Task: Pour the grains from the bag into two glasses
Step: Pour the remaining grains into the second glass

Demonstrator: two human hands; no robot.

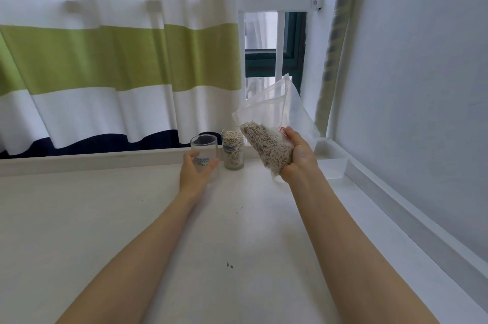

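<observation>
Two clear glasses stand near the table's far edge. The left glass (204, 145) looks empty, and my left hand (194, 170) is wrapped around its lower part. The right glass (233, 148) is filled nearly to the top with pale grains and stands free. My right hand (299, 158) holds a clear plastic bag (274, 123) tilted just to the right of the filled glass, above the table. Beige grains lie bunched in the bag's lower half, against my palm. The bag's empty upper part sticks up and back.
The white table (132, 218) has a raised rim along its far and right sides. A striped curtain (105, 59) hangs behind it, with a window (274, 33) to the right. A white wall (422, 86) closes the right side. A few dark specks (229, 265) lie mid-table.
</observation>
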